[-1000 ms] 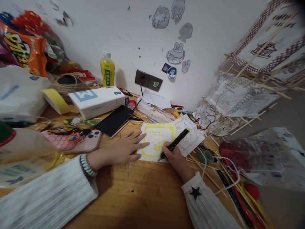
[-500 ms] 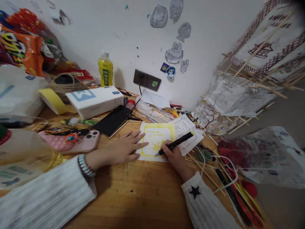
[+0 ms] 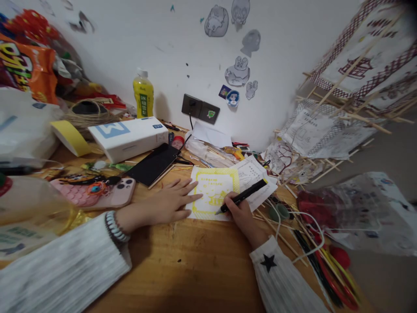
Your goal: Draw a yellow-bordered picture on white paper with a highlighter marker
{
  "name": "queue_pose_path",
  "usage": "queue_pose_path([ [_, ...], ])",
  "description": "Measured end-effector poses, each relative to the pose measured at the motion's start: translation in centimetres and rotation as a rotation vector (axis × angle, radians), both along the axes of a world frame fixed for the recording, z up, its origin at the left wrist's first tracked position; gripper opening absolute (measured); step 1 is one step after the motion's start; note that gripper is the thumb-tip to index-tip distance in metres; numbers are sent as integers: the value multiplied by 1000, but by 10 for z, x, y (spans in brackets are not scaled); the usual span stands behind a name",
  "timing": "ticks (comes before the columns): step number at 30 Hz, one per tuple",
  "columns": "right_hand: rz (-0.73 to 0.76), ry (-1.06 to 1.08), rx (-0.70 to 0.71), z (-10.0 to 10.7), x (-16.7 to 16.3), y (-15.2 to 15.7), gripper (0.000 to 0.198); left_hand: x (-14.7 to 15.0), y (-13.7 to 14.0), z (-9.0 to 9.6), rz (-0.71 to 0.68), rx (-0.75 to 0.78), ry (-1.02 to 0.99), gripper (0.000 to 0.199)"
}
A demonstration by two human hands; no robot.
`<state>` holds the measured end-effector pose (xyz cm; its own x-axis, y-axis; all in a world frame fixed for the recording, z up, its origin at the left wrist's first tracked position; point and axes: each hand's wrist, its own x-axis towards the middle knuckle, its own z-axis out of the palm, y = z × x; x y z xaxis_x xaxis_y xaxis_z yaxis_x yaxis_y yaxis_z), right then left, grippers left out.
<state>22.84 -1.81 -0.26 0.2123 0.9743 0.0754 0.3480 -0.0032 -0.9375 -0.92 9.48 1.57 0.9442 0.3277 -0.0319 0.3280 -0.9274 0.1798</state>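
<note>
A white sheet of paper with a yellow border, yellow writing and a yellow building drawing lies on the wooden table. My left hand rests flat on the table, fingers spread, with fingertips over the sheet's left edge. In my right hand is a black marker, slanted with its tip down at the hatched lower border. The marker's yellow end points up to the right. Partly under the yellow sheet's right side lies a paper with black line drawings.
Left of the sheet are a black phone, a pink phone, a white box and yellow tape. A bottle stands behind. Sticks and a white cable lie right, below a paper-and-stick lantern.
The right hand and marker have shifted slightly right along the lower border. My left hand stays flat in place.
</note>
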Motion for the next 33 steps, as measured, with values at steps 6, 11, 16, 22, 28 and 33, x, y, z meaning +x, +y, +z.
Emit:
queue_pose_path([
  [6,25,-39,-19,-2,3,0,25,-1,2,-4,-6,24,-25,58],
  [11,40,-80,23,-2,5,2,26,-1,2,-4,-11,29,-16,58],
  [16,-21,-20,0,2,2,0,28,-1,3,-6,-12,30,-22,58],
  [22,-22,16,-19,4,1,-1,25,-1,2,-3,-4,19,-15,58],
  [28,3,-37,19,3,3,-1,25,-1,1,-1,-6,17,-4,58],
  [33,6,-13,12,6,3,-1,24,1,1,1,8,9,34,59],
])
